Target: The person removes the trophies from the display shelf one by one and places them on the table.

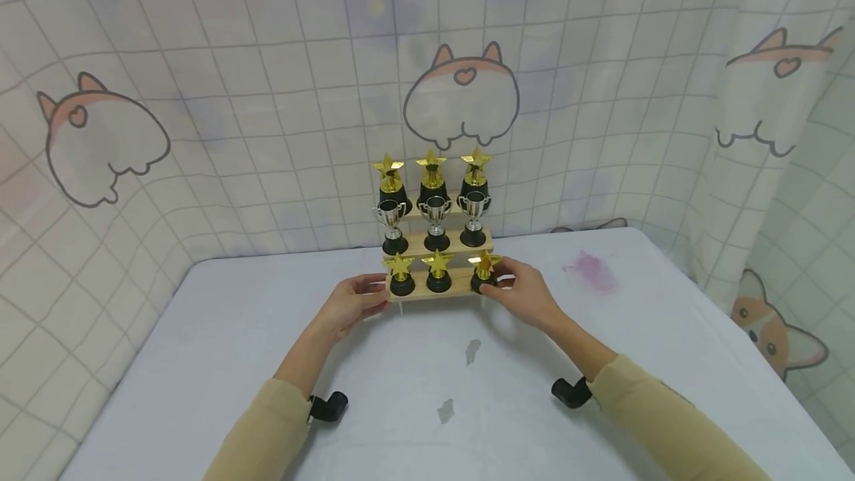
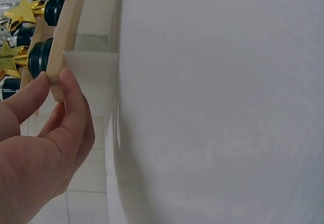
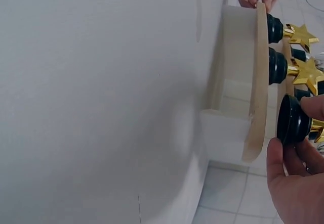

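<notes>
A tiered wooden stand holds silver cups on its middle tier and gold stars on black bases above and below. The left hand pinches the left end of the lowest board between thumb and fingers. At the other end, the right hand grips the rightmost small star trophy by its black base; in the right wrist view that base is tilted and apart from the board. Two more small star trophies, one at the left and one in the middle, stand upright on this board.
White cloth with grey patches and a pink stain covers the table. Behind the stand hangs a checked curtain with cartoon animal prints. Larger star trophies fill the top tier, close to the curtain.
</notes>
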A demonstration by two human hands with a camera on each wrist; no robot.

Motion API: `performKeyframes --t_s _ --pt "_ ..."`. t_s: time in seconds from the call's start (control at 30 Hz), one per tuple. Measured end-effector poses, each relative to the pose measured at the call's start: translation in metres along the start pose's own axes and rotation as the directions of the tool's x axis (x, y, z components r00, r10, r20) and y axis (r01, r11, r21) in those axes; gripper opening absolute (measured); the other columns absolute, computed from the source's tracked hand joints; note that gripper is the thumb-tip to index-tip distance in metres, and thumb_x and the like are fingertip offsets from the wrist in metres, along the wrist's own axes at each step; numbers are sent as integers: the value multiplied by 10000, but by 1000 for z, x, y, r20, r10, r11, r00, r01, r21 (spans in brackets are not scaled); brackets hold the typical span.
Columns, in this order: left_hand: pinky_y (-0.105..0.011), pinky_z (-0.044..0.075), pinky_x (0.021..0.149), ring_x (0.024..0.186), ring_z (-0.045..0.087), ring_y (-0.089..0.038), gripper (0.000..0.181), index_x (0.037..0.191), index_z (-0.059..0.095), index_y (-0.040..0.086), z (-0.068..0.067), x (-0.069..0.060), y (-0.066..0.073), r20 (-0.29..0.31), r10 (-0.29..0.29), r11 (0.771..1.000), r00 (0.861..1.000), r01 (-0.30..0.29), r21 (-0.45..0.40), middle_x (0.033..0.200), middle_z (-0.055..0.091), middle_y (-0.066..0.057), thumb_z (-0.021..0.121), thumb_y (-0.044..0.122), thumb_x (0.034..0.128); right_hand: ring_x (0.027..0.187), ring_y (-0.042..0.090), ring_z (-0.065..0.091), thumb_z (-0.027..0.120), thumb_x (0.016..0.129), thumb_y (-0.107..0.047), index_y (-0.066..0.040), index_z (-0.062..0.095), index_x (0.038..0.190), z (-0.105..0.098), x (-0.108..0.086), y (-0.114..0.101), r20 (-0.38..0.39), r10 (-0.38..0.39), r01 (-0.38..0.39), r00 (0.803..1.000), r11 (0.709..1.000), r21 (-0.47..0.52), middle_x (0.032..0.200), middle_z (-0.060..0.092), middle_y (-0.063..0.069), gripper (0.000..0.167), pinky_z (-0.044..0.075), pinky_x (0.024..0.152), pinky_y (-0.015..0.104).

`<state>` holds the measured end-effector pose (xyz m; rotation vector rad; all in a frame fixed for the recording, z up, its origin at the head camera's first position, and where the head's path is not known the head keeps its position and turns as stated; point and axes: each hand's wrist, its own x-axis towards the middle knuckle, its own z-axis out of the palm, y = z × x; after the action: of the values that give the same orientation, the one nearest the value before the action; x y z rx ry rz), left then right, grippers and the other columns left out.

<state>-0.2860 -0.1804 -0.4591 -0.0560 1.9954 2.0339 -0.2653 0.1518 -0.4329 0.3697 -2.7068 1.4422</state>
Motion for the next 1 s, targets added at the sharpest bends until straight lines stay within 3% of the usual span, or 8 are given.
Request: performKeyframes --t_s 0.23,0.53,1.0 --pt "-373 558 976 1035 674 -242 505 1451 489 -62 1 -1 2 10 9 1000 1000 -9 2 1338 542 -239 655 -44 974 1051 320 678 815 897 -189 3 645 1257 0 -3 -1 11 -6 6 1000 1000 30 1172 682 161 442 583 910 428" --pt "-374 558 975 1026 676 -235 505 1453 486 -64 3 0 5 1 -2 1000 1000 2 -4 1351 531 -243 648 -55 975 1004 265 673 851 856 -186 -5 689 1192 5 -7 -9 57 -4 2 998 999 44 1105 703 106 414 578 904 409" --pt "-364 561 969 1049 671 -248 503 1455 485 -60 2 0 2 -4 -25 1000 1000 25 -19 1361 530 -241 643 -57 977 974 221 688 877 826 -163 -21 697 1137 31 -18 -20 138 76 -90 987 991 97 1077 695 75 386 586 887 366"
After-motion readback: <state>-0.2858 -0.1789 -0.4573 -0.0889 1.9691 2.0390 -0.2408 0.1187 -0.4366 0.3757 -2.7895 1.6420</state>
